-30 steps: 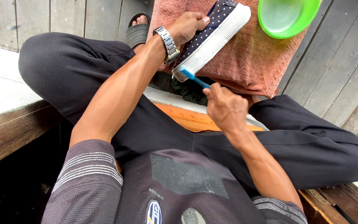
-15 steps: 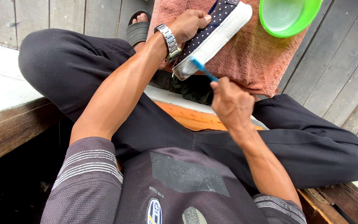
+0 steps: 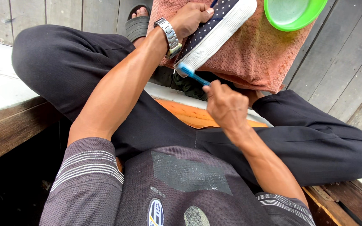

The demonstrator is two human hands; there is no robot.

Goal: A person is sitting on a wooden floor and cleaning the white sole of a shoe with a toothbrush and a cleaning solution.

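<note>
My left hand (image 3: 191, 16), with a metal watch on the wrist, grips a dark blue dotted shoe (image 3: 214, 31) with a white rubber sole, held tilted over a reddish-brown towel (image 3: 252, 58). My right hand (image 3: 227, 104) holds a blue toothbrush (image 3: 193, 74). Its bristle head presses against the white sole at the shoe's near end. Both hands are above my crossed legs in black trousers.
A green plastic bowl (image 3: 294, 14) sits on the towel at the top right. My foot in a grey sandal (image 3: 137, 25) rests on the grey wooden floorboards. A wooden ledge (image 3: 9, 121) runs at the left, and an orange surface (image 3: 189, 115) lies under my legs.
The right hand has slid the toothbrush back and forth along the sole's near end. The left hand keeps the shoe in place.
</note>
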